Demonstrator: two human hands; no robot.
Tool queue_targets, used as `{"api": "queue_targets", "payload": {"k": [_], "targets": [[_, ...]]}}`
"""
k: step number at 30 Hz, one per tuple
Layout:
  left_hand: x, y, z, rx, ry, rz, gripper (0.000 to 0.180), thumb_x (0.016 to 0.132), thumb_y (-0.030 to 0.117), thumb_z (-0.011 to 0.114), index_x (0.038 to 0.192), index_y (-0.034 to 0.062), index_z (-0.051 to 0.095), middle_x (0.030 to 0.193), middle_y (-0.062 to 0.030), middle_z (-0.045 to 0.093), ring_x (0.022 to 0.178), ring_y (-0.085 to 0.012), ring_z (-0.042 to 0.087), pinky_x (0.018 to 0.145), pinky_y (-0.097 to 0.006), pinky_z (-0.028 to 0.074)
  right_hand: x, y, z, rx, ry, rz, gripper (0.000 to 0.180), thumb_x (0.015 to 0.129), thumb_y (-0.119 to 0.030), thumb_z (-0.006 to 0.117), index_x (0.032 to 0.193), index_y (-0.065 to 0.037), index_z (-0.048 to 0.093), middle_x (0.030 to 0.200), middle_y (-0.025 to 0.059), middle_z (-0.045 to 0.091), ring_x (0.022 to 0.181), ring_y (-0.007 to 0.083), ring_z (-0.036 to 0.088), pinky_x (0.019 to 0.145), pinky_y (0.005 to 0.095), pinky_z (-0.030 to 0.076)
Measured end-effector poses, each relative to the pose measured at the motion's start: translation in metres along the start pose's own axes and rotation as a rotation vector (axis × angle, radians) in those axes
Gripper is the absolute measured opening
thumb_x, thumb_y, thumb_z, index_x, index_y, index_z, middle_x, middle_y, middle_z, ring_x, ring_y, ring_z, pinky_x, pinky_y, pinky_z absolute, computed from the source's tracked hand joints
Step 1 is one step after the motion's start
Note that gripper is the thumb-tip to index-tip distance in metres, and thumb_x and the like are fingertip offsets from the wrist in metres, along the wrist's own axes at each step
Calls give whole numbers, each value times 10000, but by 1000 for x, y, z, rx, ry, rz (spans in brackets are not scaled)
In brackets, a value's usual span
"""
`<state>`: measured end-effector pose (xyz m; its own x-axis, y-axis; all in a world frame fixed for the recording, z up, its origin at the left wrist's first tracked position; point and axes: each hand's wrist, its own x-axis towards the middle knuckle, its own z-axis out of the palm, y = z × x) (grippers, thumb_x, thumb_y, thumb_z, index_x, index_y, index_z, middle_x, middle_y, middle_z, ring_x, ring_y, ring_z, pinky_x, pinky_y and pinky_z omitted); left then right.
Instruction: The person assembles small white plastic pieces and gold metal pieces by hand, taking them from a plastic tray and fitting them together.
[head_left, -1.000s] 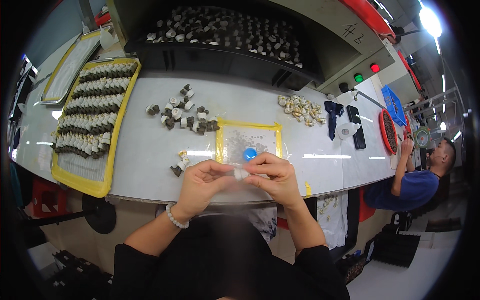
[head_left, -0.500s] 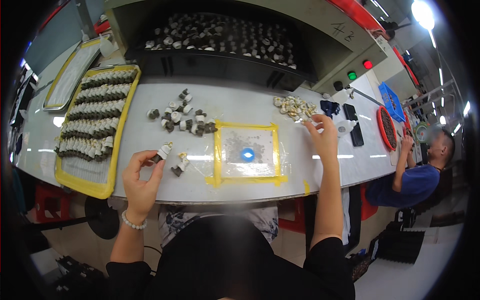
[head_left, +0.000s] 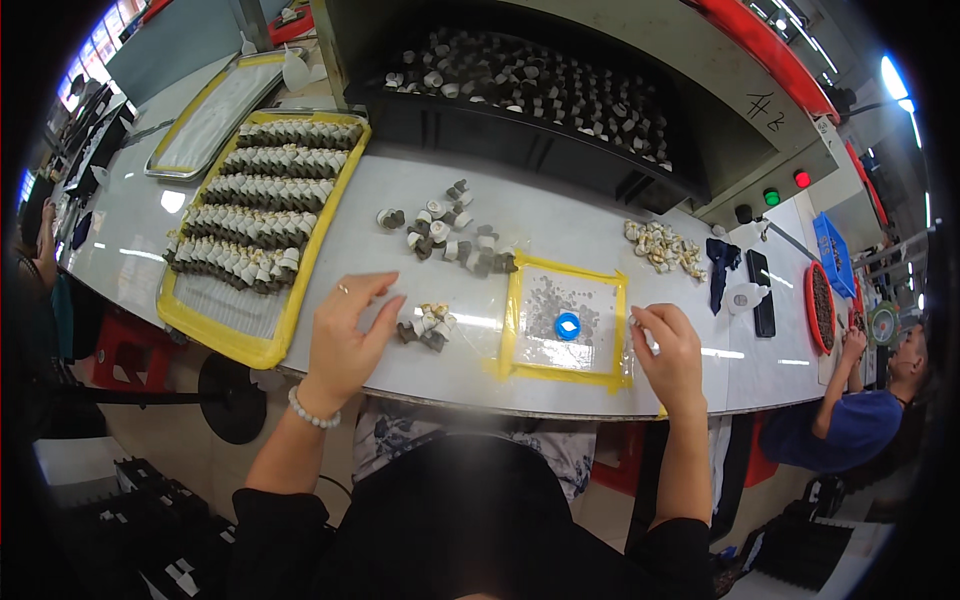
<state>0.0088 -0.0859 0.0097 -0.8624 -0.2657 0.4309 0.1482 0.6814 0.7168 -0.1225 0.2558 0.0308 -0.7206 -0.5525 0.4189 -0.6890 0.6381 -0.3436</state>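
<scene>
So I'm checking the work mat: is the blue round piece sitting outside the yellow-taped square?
No, the blue round piece lies inside the yellow-taped square, near its middle.

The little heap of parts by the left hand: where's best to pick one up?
Take an outer piece of the small heap of parts on its near-left edge, closest to the left hand. Come from above and left, probably pinching across its short round body, since the pieces lie jumbled together.

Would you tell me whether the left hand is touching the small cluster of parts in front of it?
Cannot tell. In the head view the left hand has fingertips right beside the small cluster of parts, but no clear gap or contact shows.
</scene>
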Motion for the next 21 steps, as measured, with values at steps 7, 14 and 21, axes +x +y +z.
{"api": "queue_targets", "payload": {"k": [7, 14, 21], "targets": [[48, -2, 24, 228, -122, -60, 233, 828, 117, 667, 1020, 8, 594, 853, -134, 595, 735, -306, 575, 673, -392, 481, -17, -16, 14, -82, -33, -187, 300, 677, 33, 652, 974, -14, 662, 877, 109, 592, 762, 265, 587, 645, 356, 498], [38, -13, 15, 173, -200, 188, 284, 781, 150, 714, 1005, 21, 596, 916, -110, 579, 823, -283, 569, 677, -365, 462, -35, -16, 16, -26, 7, -208, 344, 656, 29, 653, 998, -10, 659, 987, 122, 635, 843, 284, 613, 699, 356, 517], [36, -3, 15, 170, -122, -99, 303, 726, 177, 761, 921, 0, 611, 879, -102, 567, 830, -256, 565, 691, -326, 461, -42, -20, 17, -67, 53, -242, 309, 670, 27, 640, 977, 11, 662, 1035, 116, 669, 883, 261, 631, 761, 365, 505]]}}
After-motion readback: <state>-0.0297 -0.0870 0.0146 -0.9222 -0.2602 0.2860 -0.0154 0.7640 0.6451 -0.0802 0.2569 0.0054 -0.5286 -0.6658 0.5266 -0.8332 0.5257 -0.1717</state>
